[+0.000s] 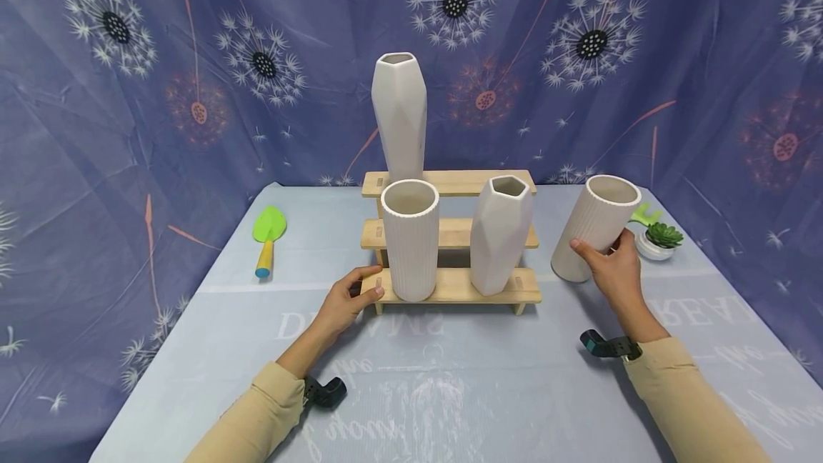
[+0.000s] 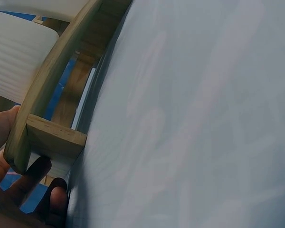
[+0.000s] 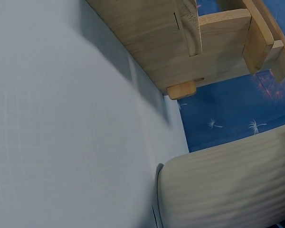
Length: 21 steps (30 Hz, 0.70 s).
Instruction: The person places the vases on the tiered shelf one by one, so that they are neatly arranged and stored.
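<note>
My left hand grips the left end of the lowest step of a three-step wooden stand. In the left wrist view, its fingers curl around that wooden end. My right hand holds a white ribbed cylindrical vase by its side, right of the stand. This vase leans to the right, its base at or just above the table. On the lowest step stand a second ribbed vase, upright, and a faceted white vase, slightly tilted. A tall faceted vase stands on the top step.
A toy trowel with a green blade lies at the table's left. Behind my right hand are a small potted succulent and a green tool, partly hidden. Patterned blue cloth hangs behind the pale table.
</note>
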{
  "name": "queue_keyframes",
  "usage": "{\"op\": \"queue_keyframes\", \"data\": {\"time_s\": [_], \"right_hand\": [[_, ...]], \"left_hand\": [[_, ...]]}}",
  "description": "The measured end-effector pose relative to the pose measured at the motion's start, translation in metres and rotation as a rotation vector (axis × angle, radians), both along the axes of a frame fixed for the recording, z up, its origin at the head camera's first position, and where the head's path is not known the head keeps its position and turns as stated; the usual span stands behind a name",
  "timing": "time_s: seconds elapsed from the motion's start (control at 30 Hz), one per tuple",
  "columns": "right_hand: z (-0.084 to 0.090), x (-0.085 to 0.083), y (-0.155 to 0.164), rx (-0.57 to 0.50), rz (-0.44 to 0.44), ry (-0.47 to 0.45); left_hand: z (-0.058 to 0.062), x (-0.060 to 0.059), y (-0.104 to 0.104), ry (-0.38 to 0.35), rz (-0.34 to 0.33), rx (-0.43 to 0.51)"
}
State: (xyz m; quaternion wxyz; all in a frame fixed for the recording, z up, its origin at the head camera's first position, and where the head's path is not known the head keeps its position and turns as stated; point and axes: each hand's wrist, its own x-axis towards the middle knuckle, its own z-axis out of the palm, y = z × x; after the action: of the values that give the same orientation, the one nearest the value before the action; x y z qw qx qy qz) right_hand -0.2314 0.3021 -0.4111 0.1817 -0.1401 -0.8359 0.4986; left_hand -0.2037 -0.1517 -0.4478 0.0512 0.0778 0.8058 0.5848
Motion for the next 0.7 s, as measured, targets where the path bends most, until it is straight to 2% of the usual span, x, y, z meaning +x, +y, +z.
{"op": "queue_keyframes", "data": {"time_s": [0.37,0.7], "right_hand": [[0.002,0.004,0.0,0.024,-0.01,-0.027],[0.024,0.009,-0.005,0.072,-0.006,0.008]], "left_hand": [[0.001,0.002,0.001,0.005,-0.004,0.005],[-0.001,0.0,0.0,0.002,0.008,-0.002]]}}
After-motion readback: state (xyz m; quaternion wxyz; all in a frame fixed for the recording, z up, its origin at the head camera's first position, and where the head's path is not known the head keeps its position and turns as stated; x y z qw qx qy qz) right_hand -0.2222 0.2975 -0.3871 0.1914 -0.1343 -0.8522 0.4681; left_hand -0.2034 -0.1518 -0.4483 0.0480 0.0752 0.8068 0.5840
